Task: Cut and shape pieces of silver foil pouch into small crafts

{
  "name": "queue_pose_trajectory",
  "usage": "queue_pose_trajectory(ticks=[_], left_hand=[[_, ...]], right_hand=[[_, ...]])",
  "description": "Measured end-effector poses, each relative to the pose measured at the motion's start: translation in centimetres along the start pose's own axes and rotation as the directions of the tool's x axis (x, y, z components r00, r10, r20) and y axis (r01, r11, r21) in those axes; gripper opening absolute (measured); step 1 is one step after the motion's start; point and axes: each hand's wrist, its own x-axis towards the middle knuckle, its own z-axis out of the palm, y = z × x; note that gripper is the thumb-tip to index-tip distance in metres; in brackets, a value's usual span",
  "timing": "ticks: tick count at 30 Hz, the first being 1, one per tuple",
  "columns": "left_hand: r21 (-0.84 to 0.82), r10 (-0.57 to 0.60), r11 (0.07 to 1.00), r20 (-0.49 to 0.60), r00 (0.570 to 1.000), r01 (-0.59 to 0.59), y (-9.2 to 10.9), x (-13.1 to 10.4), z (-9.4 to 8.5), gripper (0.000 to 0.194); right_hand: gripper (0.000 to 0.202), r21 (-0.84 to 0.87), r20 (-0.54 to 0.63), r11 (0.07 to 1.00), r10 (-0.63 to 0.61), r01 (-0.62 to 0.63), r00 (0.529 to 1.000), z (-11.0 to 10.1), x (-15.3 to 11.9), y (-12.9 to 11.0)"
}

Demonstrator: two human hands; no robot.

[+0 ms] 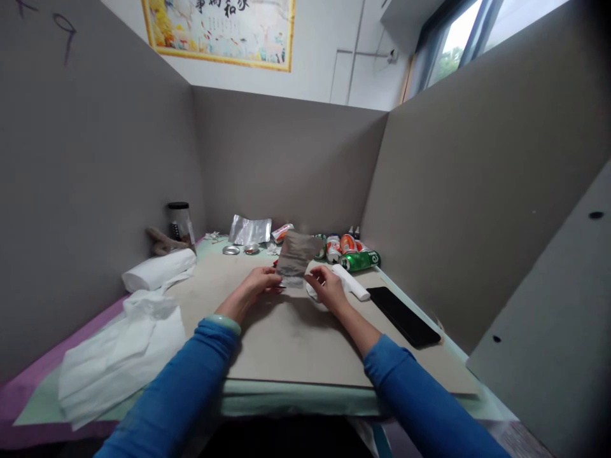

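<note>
A thin, dull silver metal sheet [298, 256], slightly curved, is held up above the board in the middle. My left hand [261, 282] is closed on its lower left corner. A small dark, reddish tip shows beside those fingers, too little to name. At the lower right edge, my right hand [328, 285] pinches the same sheet between thumb and fingers. White crumpled tissue [312, 294] shows just behind and below the right fingers; whether they touch it I cannot tell.
A grey-beige board [296, 356] covers the table. At the right are a black phone-like slab [403, 316], a white roll [351, 282] and drink cans [360, 260]. Behind lie a silver sheet [251, 230] and can ends [231, 250]. Paper towels [126, 340] and a jar [181, 222] stand left, with partitions around.
</note>
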Motion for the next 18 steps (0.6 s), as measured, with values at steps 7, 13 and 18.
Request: queue_pose_trajectory(ticks=[7, 13, 18], left_hand=[[0.046, -0.038, 0.998, 0.154, 0.987, 0.031, 0.1, -0.7, 0.4, 0.031], [0.028, -0.108, 0.994, 0.235, 0.966, 0.104, 0.2, -1.1, 0.6, 0.041], [-0.020, -0.099, 0.994, 0.198, 0.975, 0.105, 0.0, -0.9, 0.7, 0.030]], right_hand=[[0.036, 0.293, 0.055, 0.933, 0.201, -0.209, 0.978, 1.4, 0.2, 0.4], [0.034, 0.403, 0.031, 0.880, 0.261, -0.251, 0.965, 1.6, 0.2, 0.5], [0.030, 0.468, 0.082, 0.818, 0.336, -0.334, 0.938, 1.5, 0.0, -0.6]])
